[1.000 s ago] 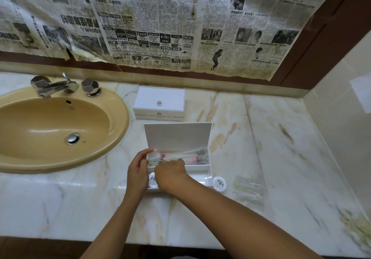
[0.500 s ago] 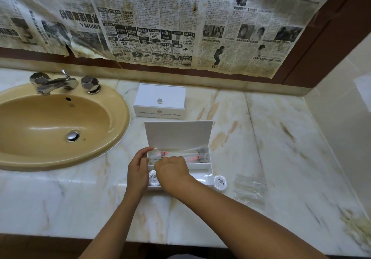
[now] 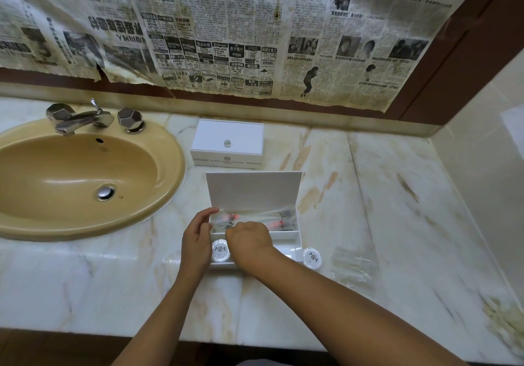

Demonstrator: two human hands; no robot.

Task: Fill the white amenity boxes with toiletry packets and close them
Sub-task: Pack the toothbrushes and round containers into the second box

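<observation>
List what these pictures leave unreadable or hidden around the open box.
All in the head view:
- Right hand: fingertips curl out of sight, so what they grip is unclear.
- Open box: the front compartment's middle is covered by that hand.
- Left hand: hides the box's left wall.
- Clear packets: print too small.
- Closed box: logo text too small.

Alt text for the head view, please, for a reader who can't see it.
Two hands work at an open white amenity box on a marble counter: the left hand holds its left end, the right hand reaches among clear packets inside. A closed box sits behind, beside a tan sink.
</observation>
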